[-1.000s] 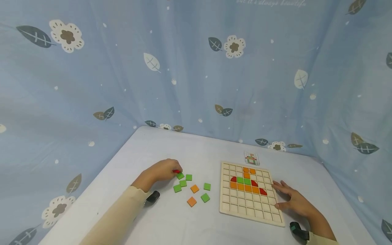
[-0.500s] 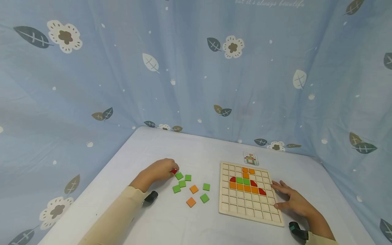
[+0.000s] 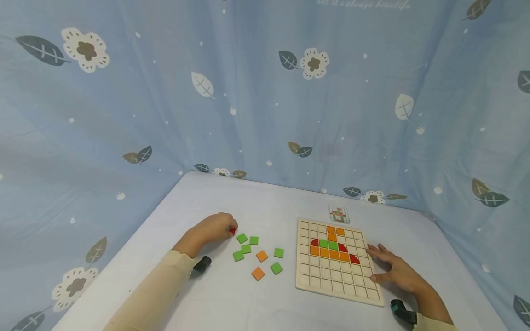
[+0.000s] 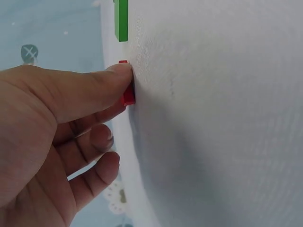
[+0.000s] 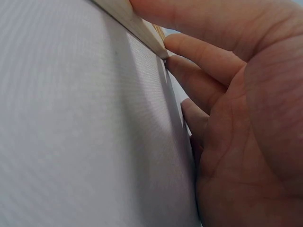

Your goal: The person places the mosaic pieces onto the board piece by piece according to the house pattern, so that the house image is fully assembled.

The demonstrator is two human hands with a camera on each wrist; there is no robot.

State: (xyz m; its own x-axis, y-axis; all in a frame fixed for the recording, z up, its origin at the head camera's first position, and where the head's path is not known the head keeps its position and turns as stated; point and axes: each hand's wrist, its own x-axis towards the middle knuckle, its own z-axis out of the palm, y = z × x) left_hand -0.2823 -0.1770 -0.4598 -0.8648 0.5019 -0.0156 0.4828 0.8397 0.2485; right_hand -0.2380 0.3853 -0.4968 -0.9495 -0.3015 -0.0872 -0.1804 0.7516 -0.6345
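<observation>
My left hand (image 3: 215, 227) pinches a small red tile (image 4: 128, 94) between thumb and forefinger, low over the white table. In the left wrist view a green tile (image 4: 121, 21) lies just beyond it. Several green square tiles (image 3: 246, 248) and two orange ones (image 3: 262, 256) lie loose to the right of this hand. My right hand (image 3: 395, 271) rests at the right edge of a wooden grid board (image 3: 323, 276), thumb and fingertips touching its side. Orange, green and red pieces fill some cells in the board's upper half.
A small pattern card (image 3: 339, 214) lies behind the board. A blue curtain (image 3: 256, 92) with leaves and flowers hangs behind and beside the white table (image 3: 232, 299).
My left hand has drawn slightly left, away from the green tiles, carrying the red tile. The right hand stays at the board's edge.
</observation>
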